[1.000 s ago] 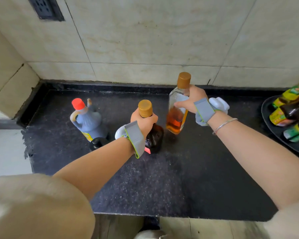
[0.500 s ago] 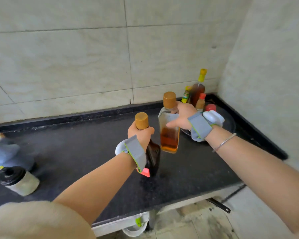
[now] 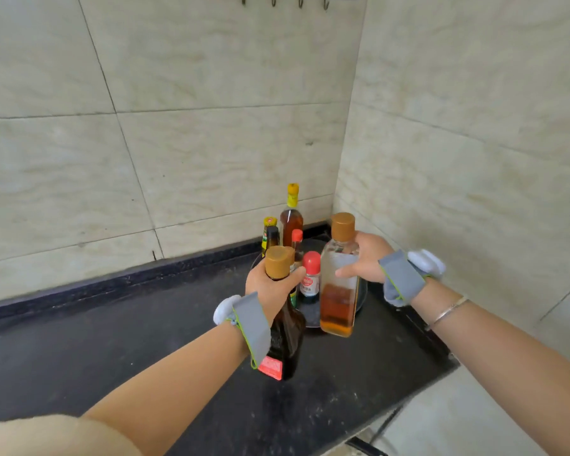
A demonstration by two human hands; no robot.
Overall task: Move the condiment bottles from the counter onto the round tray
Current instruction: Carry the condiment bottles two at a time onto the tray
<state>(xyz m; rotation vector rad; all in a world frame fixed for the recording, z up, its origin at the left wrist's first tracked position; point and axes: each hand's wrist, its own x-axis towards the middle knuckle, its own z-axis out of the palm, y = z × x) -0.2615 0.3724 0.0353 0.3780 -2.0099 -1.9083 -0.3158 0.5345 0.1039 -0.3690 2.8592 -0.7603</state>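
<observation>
Head view: the round tray (image 3: 363, 292) is largely hidden behind the two held bottles and the bottles standing on it; only a dark rim at right and a front edge are seen. The labels on the tray bottles are too small to be read, and both elbows are cut off by the frame. In the corner of the tiled walls (image 3: 211, 159), on the tray, a tall amber bottle with a yellow cap (image 3: 291, 218), a dark bottle with a yellow-green lid (image 3: 270, 232) and a small red-capped bottle (image 3: 310, 277) are seen standing upright, close together; a further red cap shows between them. Hooks are seen at the top edge. The left hand (image 3: 272, 286) is closed around the neck of a dark brown bottle (image 3: 285, 337) with a tan cap, whose base appears just above the black counter (image 3: 112, 350), in front of the tray; contact cannot be told. The right hand (image 3: 366, 258) is wrapped around the shoulder of a clear bottle of amber liquid (image 3: 339, 291), held upright over the tray's front edge. Grey wrist straps are worn on both hands.
</observation>
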